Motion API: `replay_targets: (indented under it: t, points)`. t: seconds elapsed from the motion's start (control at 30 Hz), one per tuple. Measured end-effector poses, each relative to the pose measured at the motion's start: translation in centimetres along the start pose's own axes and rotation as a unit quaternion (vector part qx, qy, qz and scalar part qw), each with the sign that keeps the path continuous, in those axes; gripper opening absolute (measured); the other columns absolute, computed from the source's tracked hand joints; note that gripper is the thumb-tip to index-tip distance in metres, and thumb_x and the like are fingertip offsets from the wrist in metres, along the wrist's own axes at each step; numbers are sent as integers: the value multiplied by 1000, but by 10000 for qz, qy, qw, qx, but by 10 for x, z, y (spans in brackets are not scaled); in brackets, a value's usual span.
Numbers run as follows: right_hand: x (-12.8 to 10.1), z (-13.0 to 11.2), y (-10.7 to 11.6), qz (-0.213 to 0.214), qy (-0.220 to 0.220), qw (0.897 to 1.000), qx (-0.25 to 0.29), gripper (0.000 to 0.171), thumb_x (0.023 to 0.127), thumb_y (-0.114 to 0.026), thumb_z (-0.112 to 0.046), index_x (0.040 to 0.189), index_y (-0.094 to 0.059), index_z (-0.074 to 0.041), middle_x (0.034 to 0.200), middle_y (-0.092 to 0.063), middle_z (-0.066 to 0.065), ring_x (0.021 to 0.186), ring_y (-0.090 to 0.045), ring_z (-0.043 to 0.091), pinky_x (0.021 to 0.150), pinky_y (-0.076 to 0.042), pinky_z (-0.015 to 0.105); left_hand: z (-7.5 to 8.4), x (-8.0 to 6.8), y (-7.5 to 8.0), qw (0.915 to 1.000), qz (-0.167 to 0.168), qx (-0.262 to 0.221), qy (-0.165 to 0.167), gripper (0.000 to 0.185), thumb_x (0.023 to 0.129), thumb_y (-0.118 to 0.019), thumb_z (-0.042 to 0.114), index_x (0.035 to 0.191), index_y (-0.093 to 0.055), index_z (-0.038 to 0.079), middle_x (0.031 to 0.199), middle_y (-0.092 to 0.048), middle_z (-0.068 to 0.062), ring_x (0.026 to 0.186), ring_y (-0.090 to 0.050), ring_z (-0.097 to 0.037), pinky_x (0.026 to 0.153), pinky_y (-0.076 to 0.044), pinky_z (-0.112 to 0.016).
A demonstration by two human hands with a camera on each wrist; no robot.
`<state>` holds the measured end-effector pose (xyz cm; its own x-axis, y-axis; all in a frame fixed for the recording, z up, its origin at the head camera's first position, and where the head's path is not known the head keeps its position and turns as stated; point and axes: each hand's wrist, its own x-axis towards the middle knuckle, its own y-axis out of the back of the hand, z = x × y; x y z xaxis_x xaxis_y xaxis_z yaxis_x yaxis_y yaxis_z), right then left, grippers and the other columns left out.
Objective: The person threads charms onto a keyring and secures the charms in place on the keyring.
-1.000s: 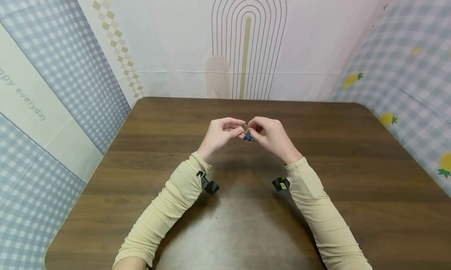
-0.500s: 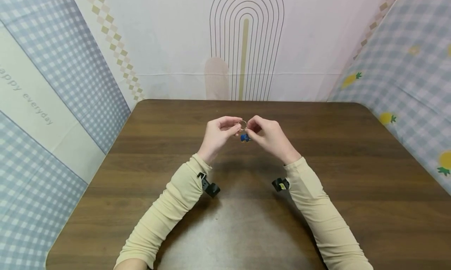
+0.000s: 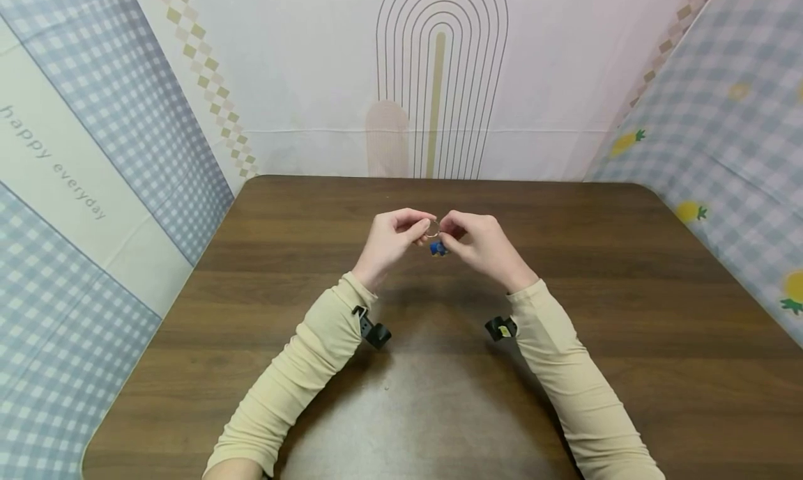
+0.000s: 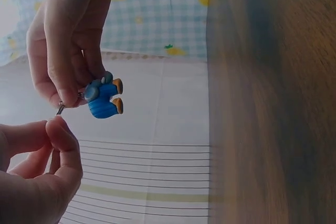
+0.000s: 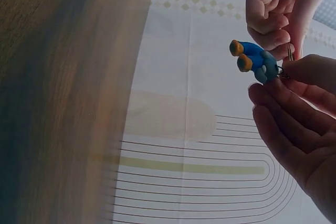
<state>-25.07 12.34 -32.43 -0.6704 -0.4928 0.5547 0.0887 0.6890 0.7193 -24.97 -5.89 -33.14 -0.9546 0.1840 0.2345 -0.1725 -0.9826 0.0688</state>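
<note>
A metal key ring (image 3: 433,229) is stretched between my two hands above the wooden table. My left hand (image 3: 390,242) pinches its left side between thumb and fingers. On the other side, my right hand (image 3: 479,246) pinches the ring near where the charm joins it. From the ring hangs a small figurine charm (image 3: 438,248) with blue legs, orange-brown feet and a grey-blue upper part. In the left wrist view the figurine (image 4: 105,97) dangles beside the right fingertips. The right wrist view shows a short link (image 5: 282,73) joining figurine and ring.
A brown wooden table (image 3: 301,257) lies under both forearms. Behind it hangs a white cloth backdrop (image 3: 301,76) with arch lines. Checkered cloth (image 3: 721,104) borders the right side and more hangs at the left. Black wrist cameras (image 3: 376,334) are strapped to both sleeves.
The ring has come further into view between the fingertips, and the figurine hangs slightly lower and left of where it was a second ago. Both hands have stayed nearly in place.
</note>
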Motion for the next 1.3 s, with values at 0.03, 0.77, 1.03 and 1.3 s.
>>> replay_targets:
  t: [0.03, 0.77, 1.03, 1.3]
  points:
    - [0, 0, 0, 1, -9, 10000, -1, 3, 89, -65, -1, 91, -67, 0, 82, -71, 10, 74, -68, 19, 72, -58, 35, 1, 0, 0, 10000, -19, 64, 1, 20, 94, -62, 7, 107, -68, -5, 82, -66, -4, 73, -62, -25, 66, -53, -22]
    - [0, 0, 0, 347, -154, 9993, 61, 16, 88, -67, 0, 103, -66, 2, 87, -74, 12, 75, -70, 22, 70, -58, 35, -2, 0, -4, 9985, 214, -500, 54, 23, 91, -63, -1, 111, -66, -11, 95, -70, -26, 69, -68, -11, 79, -60, -39]
    - [0, 2, -1, 366, -94, 9991, -213, 7, 87, -68, 0, 94, -70, 1, 85, -73, 12, 72, -68, 20, 68, -58, 36, -3, 0, -4, 9995, 7, -286, 159, 21, 92, -63, 2, 109, -67, -9, 97, -67, -34, 62, -66, -7, 82, -59, -37]
    - [-2, 3, -1, 406, -279, 9987, -138, 7, 87, -69, -2, 93, -68, 0, 82, -72, 10, 71, -68, 19, 66, -58, 33, -6, 0, -5, 9970, 232, -678, 284, 26, 89, -65, -2, 114, -64, -10, 103, -67, -29, 69, -67, -5, 91, -56, -45]
